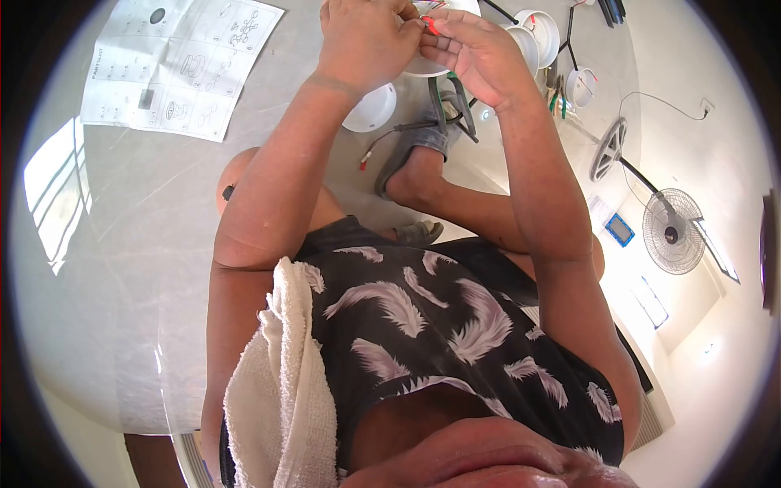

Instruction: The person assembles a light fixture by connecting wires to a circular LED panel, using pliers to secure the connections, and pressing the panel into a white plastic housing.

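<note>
My left hand [370,41] is closed, its fingertips pinched at a thin wire close to the other hand. In the fingers of my right hand [480,57] is a short, bright red wire [431,26], curved between the two hands. Behind them lies a round white lamp base [455,5] with thin coloured wires, partly covered by my fingers. Below my left hand sits a small white round cup [372,110]. A black cable with a red connector [363,165] at its end lies near my foot.
An unfolded instruction sheet [179,65] lies at left on the glossy grey floor [130,244]. White lamp cups [581,88] on black rods and green-handled pliers [558,98] are at right. A standing fan [674,232] and a blue-framed object [620,230] are further right.
</note>
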Motion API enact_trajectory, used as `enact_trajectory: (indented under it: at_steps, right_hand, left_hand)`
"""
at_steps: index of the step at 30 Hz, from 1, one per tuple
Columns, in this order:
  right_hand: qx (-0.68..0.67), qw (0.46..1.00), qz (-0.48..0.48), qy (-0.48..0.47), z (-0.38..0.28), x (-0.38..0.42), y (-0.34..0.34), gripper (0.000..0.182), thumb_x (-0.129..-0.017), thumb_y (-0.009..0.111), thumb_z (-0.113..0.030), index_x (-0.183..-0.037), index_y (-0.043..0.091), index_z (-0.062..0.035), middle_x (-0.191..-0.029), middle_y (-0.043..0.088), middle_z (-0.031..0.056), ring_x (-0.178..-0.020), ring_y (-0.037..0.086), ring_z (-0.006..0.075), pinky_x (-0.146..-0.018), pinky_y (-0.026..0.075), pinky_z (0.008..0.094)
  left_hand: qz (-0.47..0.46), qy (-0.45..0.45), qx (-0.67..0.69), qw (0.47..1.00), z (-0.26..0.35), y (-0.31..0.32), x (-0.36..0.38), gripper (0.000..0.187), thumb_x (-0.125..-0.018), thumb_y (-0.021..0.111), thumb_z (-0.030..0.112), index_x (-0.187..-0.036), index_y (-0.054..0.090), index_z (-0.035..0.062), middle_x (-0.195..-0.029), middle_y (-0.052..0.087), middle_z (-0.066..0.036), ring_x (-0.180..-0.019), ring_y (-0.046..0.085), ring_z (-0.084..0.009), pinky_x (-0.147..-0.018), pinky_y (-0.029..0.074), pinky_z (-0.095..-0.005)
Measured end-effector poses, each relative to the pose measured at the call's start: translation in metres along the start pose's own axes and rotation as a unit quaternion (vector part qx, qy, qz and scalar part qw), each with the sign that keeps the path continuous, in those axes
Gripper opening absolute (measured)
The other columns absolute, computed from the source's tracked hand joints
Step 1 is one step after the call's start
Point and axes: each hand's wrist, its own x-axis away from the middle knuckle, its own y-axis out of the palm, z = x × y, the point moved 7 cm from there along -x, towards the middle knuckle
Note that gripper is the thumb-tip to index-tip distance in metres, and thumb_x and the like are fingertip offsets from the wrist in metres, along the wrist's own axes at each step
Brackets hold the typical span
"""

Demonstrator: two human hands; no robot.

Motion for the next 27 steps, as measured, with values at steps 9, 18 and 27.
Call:
enact_trajectory:
  at_steps: [9, 18, 27]
  right_hand:
    - [0.032, 0.999, 0.007, -0.005, 0.0, 0.0, -0.005, 0.027, -0.1, 0.06, -0.013, -0.122, 0.063, 0.0024, -0.116, 0.068, 0.0119, -0.105, 0.066, 0.0222, -0.097, 0.053, 0.0374]
    - [-0.003, 1.0, 0.019, 0.011, 0.004, -0.001, -0.008, 0.025, -0.102, 0.056, -0.014, -0.119, 0.064, 0.0012, -0.11, 0.07, 0.0101, -0.099, 0.067, 0.02, -0.09, 0.054, 0.0345]
    - [0.03, 0.999, -0.024, -0.028, -0.003, 0.004, 0.009, 0.032, -0.102, 0.057, -0.013, -0.131, 0.059, 0.002, -0.12, 0.067, 0.0094, -0.103, 0.067, 0.0201, -0.093, 0.054, 0.0346]
  left_hand:
    - [-0.006, 0.017, -0.006, 1.0, 0.002, -0.002, -0.002, 0.023, -0.08, 0.071, 0.016, -0.097, 0.074, 0.0019, -0.142, 0.043, -0.038, -0.134, 0.038, -0.059, -0.115, 0.034, -0.0615]
    - [0.016, 0.044, 0.044, 0.998, 0.003, -0.006, -0.002, 0.018, -0.076, 0.072, 0.011, -0.093, 0.072, 0.0037, -0.141, 0.043, -0.04, -0.133, 0.04, -0.0589, -0.113, 0.037, -0.0605]
    - [0.025, 0.025, 0.127, 0.991, -0.005, -0.007, 0.0, 0.015, -0.079, 0.076, 0.013, -0.09, 0.07, 0.0051, -0.147, 0.036, -0.039, -0.137, 0.038, -0.0556, -0.115, 0.034, -0.0567]
